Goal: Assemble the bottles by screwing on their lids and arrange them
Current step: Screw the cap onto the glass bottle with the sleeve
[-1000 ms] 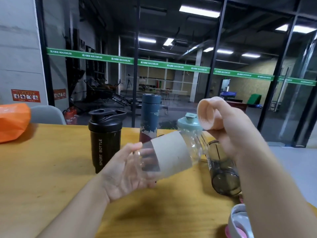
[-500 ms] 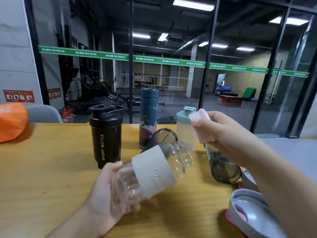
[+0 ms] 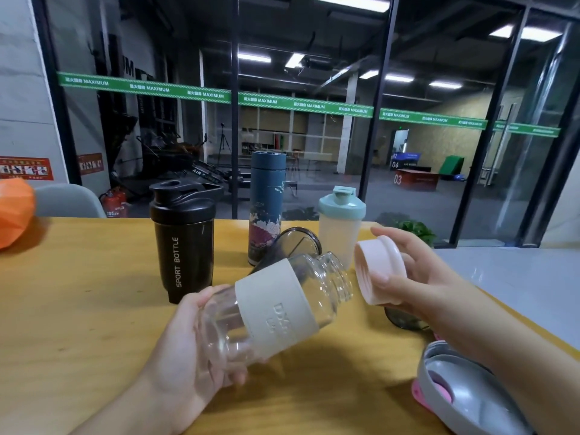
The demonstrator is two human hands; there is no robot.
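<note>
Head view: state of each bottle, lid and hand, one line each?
Glass bottle: uncapped, tilted, in left hand.
Pink lid: off, in right hand.
Black bottle: capped, upright.
Blue flask: capped, upright.
Teal shaker: capped, upright.
Smoky bottle: uncapped.

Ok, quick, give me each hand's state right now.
Left hand: closed around the clear glass bottle, tilted.
Right hand: holding the pink lid just off the bottle's mouth.
</note>
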